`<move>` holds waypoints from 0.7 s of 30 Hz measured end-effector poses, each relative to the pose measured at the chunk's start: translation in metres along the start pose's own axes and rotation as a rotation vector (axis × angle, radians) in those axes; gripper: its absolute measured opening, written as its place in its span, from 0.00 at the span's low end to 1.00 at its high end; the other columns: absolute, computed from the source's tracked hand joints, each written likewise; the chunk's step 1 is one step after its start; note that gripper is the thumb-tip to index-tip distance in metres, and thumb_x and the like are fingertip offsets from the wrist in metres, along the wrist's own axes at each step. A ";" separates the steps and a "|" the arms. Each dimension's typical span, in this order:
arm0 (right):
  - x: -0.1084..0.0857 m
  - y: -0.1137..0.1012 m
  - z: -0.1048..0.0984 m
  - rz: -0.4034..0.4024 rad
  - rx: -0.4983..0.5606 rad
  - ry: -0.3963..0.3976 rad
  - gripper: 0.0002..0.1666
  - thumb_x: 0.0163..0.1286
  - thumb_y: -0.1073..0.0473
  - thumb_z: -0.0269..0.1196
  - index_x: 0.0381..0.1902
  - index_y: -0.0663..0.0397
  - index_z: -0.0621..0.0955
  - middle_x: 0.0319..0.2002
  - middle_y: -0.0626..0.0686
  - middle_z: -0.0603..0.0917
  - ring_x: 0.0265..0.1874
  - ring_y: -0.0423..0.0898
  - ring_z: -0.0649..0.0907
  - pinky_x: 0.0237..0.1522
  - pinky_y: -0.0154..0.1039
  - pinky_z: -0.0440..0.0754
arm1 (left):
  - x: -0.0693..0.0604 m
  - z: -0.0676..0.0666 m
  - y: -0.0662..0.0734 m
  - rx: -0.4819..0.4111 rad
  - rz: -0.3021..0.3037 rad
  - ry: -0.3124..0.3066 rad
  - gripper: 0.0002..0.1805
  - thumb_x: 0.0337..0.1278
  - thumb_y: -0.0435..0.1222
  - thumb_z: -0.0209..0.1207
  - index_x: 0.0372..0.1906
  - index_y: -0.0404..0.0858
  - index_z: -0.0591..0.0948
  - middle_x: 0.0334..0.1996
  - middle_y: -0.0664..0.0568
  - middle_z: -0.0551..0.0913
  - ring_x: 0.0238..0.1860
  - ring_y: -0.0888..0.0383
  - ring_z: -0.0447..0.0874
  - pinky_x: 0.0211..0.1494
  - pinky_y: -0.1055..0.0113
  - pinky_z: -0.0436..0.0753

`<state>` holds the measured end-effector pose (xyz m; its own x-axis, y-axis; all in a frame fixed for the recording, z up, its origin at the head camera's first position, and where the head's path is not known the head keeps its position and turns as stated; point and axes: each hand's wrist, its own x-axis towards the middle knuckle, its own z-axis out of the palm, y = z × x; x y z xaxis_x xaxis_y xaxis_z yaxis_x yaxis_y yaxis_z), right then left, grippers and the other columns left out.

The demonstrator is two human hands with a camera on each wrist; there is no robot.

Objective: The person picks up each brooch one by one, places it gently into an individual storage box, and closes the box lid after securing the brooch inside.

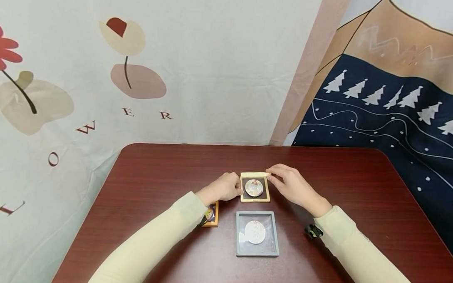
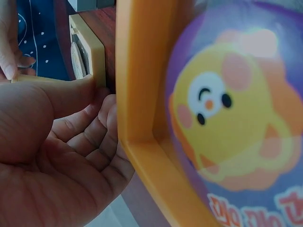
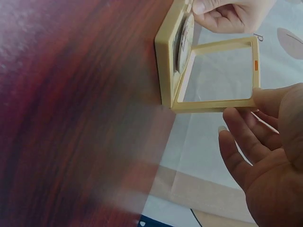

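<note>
A small pale-yellow display case (image 1: 255,200) lies near the middle of the table, its clear-windowed lid (image 3: 220,104) raised at about a right angle to the base. On the dark lining inside sits a round, coloured coin (image 1: 254,188). My left hand (image 1: 225,187) grips the base's left side between thumb and fingers. At the lid's right end, my right hand (image 1: 290,185) pinches the frame, thumb on one face and fingertips on the other. An orange-framed case (image 2: 137,94) with a yellow cartoon figure on purple lies under my left wrist, partly hidden by it.
Nearer me, a grey-framed clear case (image 1: 238,233) holding a silvery round coin lies flat on the reddish-brown table (image 1: 165,164). A printed cloth (image 1: 221,74) with flowers and letters hangs behind the table's far edge.
</note>
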<state>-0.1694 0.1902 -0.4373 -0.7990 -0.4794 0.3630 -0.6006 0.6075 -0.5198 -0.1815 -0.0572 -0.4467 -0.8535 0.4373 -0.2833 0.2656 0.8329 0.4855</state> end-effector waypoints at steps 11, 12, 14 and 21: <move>-0.014 -0.006 0.005 -0.029 -0.073 -0.057 0.13 0.69 0.68 0.71 0.51 0.64 0.87 0.49 0.56 0.86 0.47 0.50 0.86 0.50 0.49 0.85 | 0.000 -0.001 -0.001 -0.007 0.013 -0.003 0.24 0.72 0.39 0.65 0.16 0.44 0.73 0.14 0.58 0.66 0.20 0.60 0.66 0.28 0.68 0.68; -0.015 -0.006 0.005 -0.034 -0.079 -0.059 0.13 0.70 0.67 0.71 0.51 0.64 0.87 0.49 0.56 0.86 0.47 0.50 0.86 0.50 0.48 0.85 | 0.000 -0.001 -0.001 -0.010 0.015 -0.003 0.25 0.72 0.39 0.65 0.16 0.44 0.72 0.14 0.58 0.65 0.20 0.61 0.66 0.28 0.68 0.67; -0.017 -0.007 0.006 -0.049 -0.086 -0.057 0.12 0.70 0.68 0.71 0.50 0.64 0.87 0.49 0.55 0.86 0.48 0.50 0.86 0.51 0.48 0.85 | 0.000 -0.001 -0.001 -0.016 0.016 -0.003 0.25 0.72 0.38 0.65 0.16 0.44 0.72 0.14 0.58 0.64 0.19 0.61 0.65 0.28 0.68 0.67; -0.023 -0.007 0.012 -0.098 -0.108 -0.046 0.09 0.67 0.69 0.72 0.45 0.59 0.88 0.46 0.52 0.85 0.44 0.45 0.86 0.46 0.44 0.85 | -0.001 -0.002 -0.001 -0.019 0.024 0.004 0.25 0.72 0.37 0.64 0.16 0.44 0.71 0.13 0.58 0.63 0.19 0.61 0.64 0.28 0.68 0.66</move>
<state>-0.1464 0.1895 -0.4516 -0.7354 -0.5673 0.3706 -0.6776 0.6195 -0.3963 -0.1819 -0.0593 -0.4454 -0.8488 0.4554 -0.2685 0.2771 0.8158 0.5077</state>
